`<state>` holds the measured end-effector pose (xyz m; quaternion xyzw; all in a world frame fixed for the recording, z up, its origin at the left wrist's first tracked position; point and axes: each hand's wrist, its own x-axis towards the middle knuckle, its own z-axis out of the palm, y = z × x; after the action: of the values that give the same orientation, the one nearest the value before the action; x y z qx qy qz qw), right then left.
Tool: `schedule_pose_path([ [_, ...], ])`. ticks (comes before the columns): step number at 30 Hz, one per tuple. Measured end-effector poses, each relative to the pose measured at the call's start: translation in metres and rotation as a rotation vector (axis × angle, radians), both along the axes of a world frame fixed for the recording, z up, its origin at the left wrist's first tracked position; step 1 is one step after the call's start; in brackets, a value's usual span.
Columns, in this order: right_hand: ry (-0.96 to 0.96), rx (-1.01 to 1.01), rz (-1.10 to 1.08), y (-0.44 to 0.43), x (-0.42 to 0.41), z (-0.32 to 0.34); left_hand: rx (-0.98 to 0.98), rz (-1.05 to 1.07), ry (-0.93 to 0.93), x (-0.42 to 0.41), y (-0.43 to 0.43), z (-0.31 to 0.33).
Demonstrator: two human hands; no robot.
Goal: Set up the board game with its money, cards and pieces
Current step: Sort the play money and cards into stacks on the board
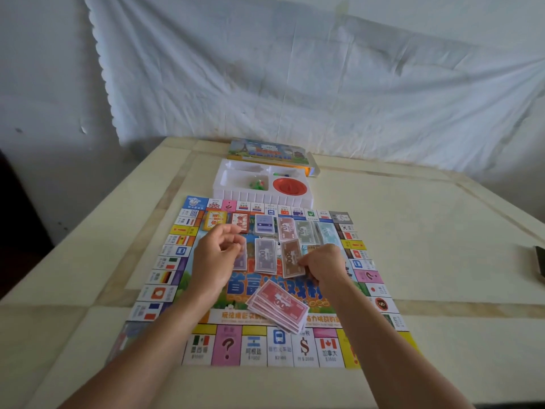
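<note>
A: How far along is the setup?
B: Board [278, 346] at centre, money piles [265, 255] sorted on it. Right hand [323, 265] pinches the brown notes [290, 258]; left hand [213, 258] hovers loosely curled, empty. Pieces [257, 183] wait in the tray [259, 197], upper centre

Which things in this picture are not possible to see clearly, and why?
All in the head view:
- Purple notes: mostly covered by the left hand.
- Whatever lies under the right hand: hidden by it. What either hand holds is unclear.
- Small pieces in the tray: too small and blurred.
- Dark object: cut off by the right edge.
</note>
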<state>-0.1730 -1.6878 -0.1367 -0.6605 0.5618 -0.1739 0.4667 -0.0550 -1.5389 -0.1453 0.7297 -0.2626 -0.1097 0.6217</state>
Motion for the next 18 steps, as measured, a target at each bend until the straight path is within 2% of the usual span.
schedule_pose_path([
  [3,0.144,-0.147,0.012,0.003,0.007,-0.006,0.001,-0.001,-0.007,0.001,0.003,-0.004],
  [9,0.305,-0.332,0.13,0.011,0.007,-0.007,0.004,-0.024,0.001,0.001,0.005,-0.007],
  [18,0.368,-0.37,0.211,0.015,0.004,-0.001,0.036,-0.066,-0.056,-0.002,0.007,-0.001],
])
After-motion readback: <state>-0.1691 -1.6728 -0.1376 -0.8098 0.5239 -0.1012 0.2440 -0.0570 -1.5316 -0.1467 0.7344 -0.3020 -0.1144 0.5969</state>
